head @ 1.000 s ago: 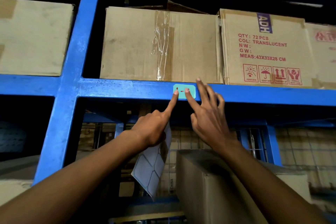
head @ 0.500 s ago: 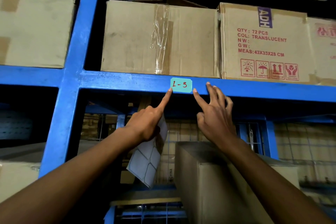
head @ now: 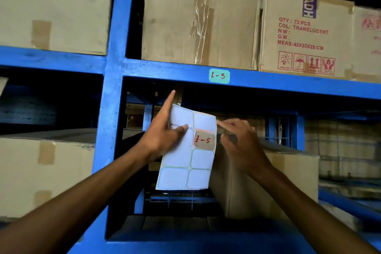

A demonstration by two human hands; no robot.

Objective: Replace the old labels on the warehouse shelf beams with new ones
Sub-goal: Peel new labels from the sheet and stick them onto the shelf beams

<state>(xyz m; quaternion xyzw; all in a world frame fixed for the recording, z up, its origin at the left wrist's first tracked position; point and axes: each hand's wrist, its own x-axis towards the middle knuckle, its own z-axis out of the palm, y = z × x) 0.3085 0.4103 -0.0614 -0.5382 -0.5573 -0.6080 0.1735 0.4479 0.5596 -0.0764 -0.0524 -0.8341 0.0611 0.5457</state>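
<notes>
A teal label marked "L-3" (head: 219,76) is stuck on the blue shelf beam (head: 288,84). Below it my left hand (head: 162,132) holds a white label sheet (head: 185,163) upright, thumb across its front and index finger pointing up. One label on the sheet, marked "L-5" in red (head: 204,140), sits at its right edge. My right hand (head: 239,142) is at that right edge with fingers curled, fingertips at the sheet's upper right corner. Whether it pinches the sheet or the label is blurred.
Cardboard boxes (head: 198,24) stand on the upper shelf, one printed "ADH" (head: 305,33). A blue upright post (head: 112,88) runs down left of the hands. More boxes sit on the lower level, left (head: 45,171) and right (head: 268,181) of the sheet.
Both hands dropped from the L-3 label on the beam. My left hand raised the sheet in front of me, and my right hand moved to the sheet's right edge.
</notes>
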